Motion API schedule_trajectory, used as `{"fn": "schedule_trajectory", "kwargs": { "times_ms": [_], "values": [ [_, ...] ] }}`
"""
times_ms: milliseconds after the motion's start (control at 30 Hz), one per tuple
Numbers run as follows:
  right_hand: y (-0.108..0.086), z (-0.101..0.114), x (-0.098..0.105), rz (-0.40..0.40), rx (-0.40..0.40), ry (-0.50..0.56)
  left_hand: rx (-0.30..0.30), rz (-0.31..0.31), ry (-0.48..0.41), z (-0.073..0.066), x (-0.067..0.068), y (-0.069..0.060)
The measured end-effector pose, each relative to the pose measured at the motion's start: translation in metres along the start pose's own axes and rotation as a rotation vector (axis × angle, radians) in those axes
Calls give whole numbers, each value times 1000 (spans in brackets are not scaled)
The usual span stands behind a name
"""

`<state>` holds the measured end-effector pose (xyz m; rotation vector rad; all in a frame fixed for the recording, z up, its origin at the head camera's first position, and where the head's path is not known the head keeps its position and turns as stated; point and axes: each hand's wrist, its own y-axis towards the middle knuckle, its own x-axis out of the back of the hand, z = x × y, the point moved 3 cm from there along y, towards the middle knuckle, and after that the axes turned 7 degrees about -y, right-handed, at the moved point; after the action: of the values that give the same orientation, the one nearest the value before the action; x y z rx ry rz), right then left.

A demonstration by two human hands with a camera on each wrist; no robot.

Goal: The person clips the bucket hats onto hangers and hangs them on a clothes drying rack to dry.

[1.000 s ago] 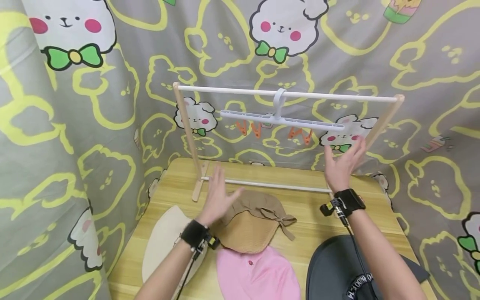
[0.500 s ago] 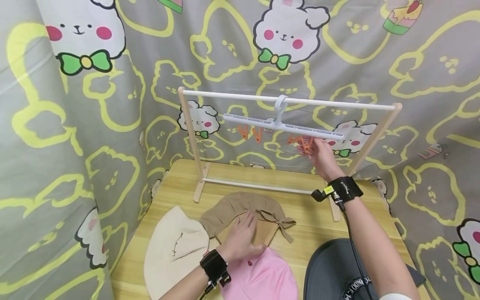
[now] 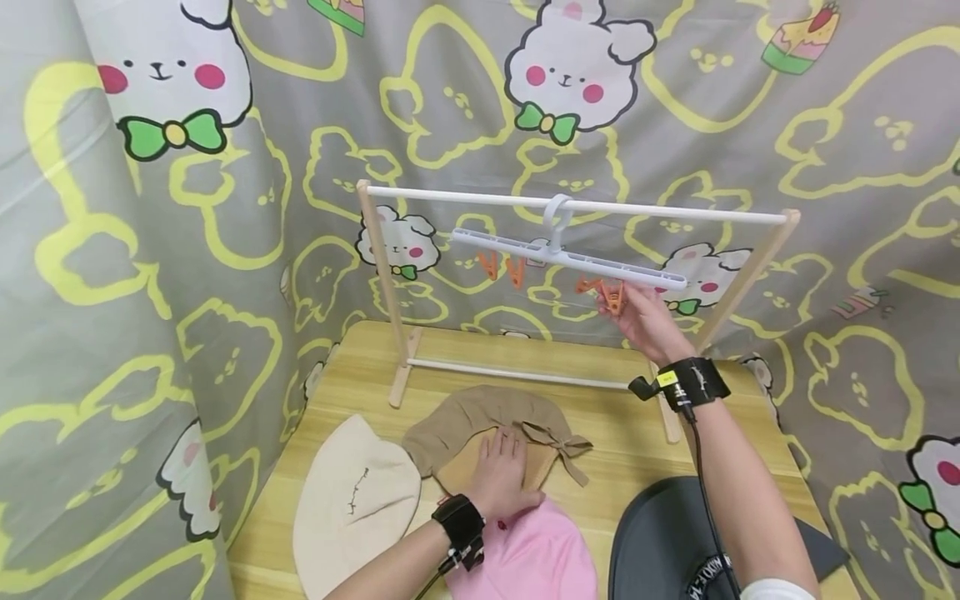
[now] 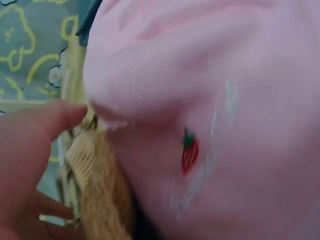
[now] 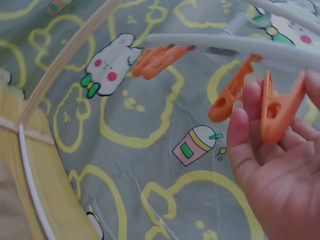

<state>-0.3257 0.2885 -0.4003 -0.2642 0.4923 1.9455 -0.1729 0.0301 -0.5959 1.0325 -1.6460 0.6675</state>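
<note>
My left hand point(image 3: 501, 479) rests on the tan underside of a brown sun hat point(image 3: 487, 408) with a bow, its fingers fairly straight. In the left wrist view the thumb lies by the hat's fuzzy edge point(image 4: 102, 185). My right hand point(image 3: 648, 321) pinches an orange clip point(image 5: 277, 112) beneath the right end of a pale hanger point(image 3: 570, 260). Another orange clip point(image 5: 230, 95) hangs just beside these fingers. More orange clips point(image 3: 502, 268) hang from the hanger's left half. A pink cap point(image 3: 536, 554) with a strawberry emblem point(image 4: 189, 152) lies below the brown hat.
The hanger hooks onto the white top rail point(image 3: 465, 197) of a wooden-legged rack point(image 3: 384, 275). A cream bucket hat point(image 3: 352, 500) lies at left, a dark grey hat point(image 3: 652, 542) at right. A patterned curtain point(image 3: 450, 67) surrounds the wooden table point(image 3: 600, 467).
My left hand has come down onto the brown hat. My right hand has moved left to the orange clip, and the hanger's right end has dipped slightly.
</note>
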Motion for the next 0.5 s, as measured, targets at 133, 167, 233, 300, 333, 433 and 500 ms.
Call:
{"fn": "schedule_trajectory", "kwargs": {
  "times_ms": [133,167,233,300,333,433,500],
  "values": [
    [-2,-5,7,31,53,34,52,-49,21,-3,-7,10],
    [-2,-6,8,34,61,41,68,-56,27,-4,-9,13],
    [-4,-9,10,24,64,54,93,-58,62,-6,-12,16],
    [-4,-10,11,18,54,62,108,-58,100,-8,-16,18],
    [-4,-11,10,22,49,44,113,-59,124,-8,-18,18],
    [-4,-10,7,71,36,-53,110,-72,177,-10,-22,16],
    [-5,-8,5,103,31,-131,100,-81,203,-11,-23,14]
  ]
}}
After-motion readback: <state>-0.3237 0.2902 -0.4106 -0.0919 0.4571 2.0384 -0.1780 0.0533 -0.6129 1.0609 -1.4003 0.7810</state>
